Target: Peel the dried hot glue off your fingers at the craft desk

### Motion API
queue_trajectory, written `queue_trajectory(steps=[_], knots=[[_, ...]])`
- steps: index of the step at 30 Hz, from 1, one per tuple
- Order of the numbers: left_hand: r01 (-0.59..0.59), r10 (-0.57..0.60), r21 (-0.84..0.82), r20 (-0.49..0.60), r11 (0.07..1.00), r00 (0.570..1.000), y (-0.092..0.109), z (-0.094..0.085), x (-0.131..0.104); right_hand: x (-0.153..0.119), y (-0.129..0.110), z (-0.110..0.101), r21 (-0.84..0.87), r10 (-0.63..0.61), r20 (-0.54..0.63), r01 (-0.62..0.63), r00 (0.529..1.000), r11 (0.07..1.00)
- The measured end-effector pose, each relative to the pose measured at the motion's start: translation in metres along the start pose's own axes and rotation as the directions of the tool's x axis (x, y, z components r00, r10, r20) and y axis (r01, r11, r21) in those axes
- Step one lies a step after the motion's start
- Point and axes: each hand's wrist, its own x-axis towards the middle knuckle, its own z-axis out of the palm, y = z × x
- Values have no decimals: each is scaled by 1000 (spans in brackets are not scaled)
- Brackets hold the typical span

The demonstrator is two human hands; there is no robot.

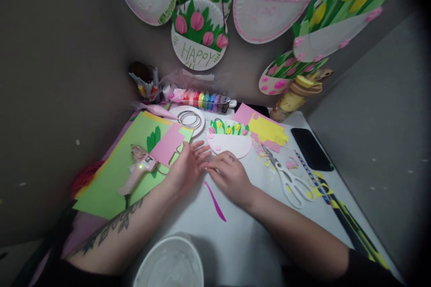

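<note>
My left hand (pixel 190 163) is open, palm turned upward, with its fingers stretched out over the table. Against its fingertips, my right hand (pixel 230 175) is closed in a pinch; a tiny pale bit may sit there, too small to name. Just beyond both hands lies a half-round paper-plate basket (pixel 229 143) with small yellow and pink paper tulips and green leaves. A magenta plastic modelling tool (pixel 215 202) rests on the white table below the fingers. To the left, a pink hot glue gun (pixel 138 172) with a lit green light lies on green paper (pixel 107 193).
White-handled scissors (pixel 289 181), yellow paper (pixel 267 130) and a black phone (pixel 312 149) lie right. A white tub (pixel 170 262) stands in front. Behind are a tape roll (pixel 200 122), coloured clay tubs (pixel 205 100) and a yellow cup (pixel 292 98). Finished plate crafts (pixel 199 56) hang on the wall.
</note>
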Motion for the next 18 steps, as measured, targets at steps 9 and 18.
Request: queue_trajectory(steps=[9, 18], knots=[[166, -147, -330, 84, 929, 986, 14, 23, 0, 10, -24, 11, -68, -123, -63, 119, 990, 991], [120, -93, -455, 81, 882, 992, 20, 19, -1, 10, -23, 9, -60, -162, -5, 161, 987, 985]])
